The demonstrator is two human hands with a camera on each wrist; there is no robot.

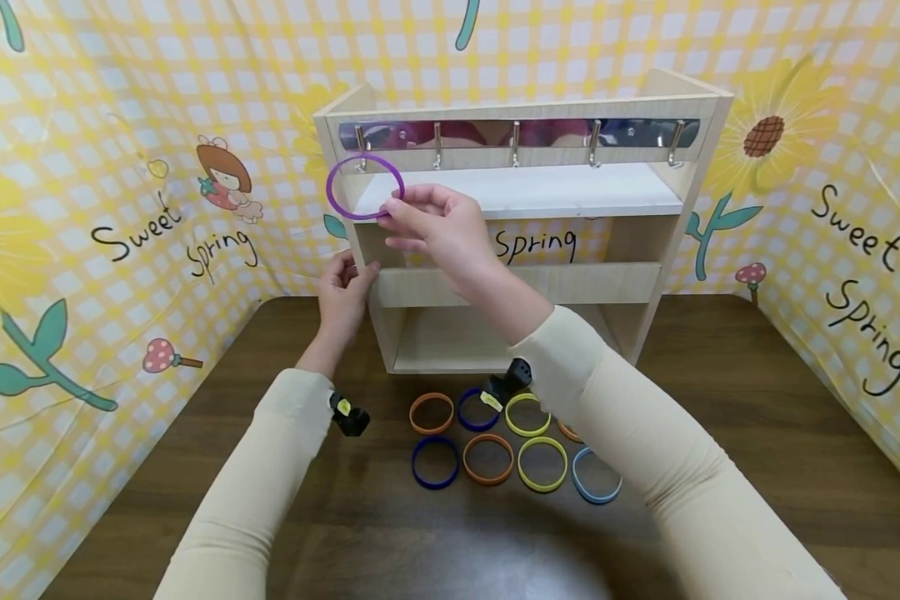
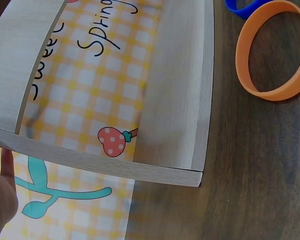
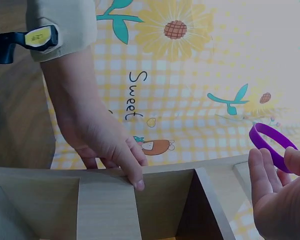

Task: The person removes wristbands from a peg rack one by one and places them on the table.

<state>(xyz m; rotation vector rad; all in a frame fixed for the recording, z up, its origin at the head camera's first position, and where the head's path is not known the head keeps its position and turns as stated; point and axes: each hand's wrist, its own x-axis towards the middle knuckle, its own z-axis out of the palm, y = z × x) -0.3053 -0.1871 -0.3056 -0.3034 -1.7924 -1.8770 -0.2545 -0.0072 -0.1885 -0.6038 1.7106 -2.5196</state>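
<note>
Between thumb and fingers my right hand (image 1: 444, 227) pinches a purple silicone wristband (image 1: 331, 185), held up in front of the leftmost hook (image 1: 359, 137) of the wooden rack (image 1: 517, 283). In the head view the band's ring overlaps the lower end of that hook. The right wrist view shows the purple wristband (image 3: 270, 134) tilted, with the fingertips at its near side. My left hand (image 1: 342, 302) grips the rack's left side panel, its thumb over the front edge and its fingers on the outer face.
Several wristbands lie in two rows on the brown table before the rack, among them an orange one (image 1: 411, 414), a yellow one (image 1: 543, 489) and a light blue one (image 1: 598, 500). My right forearm covers part of them. A checkered cloth (image 1: 195, 92) hangs behind and beside.
</note>
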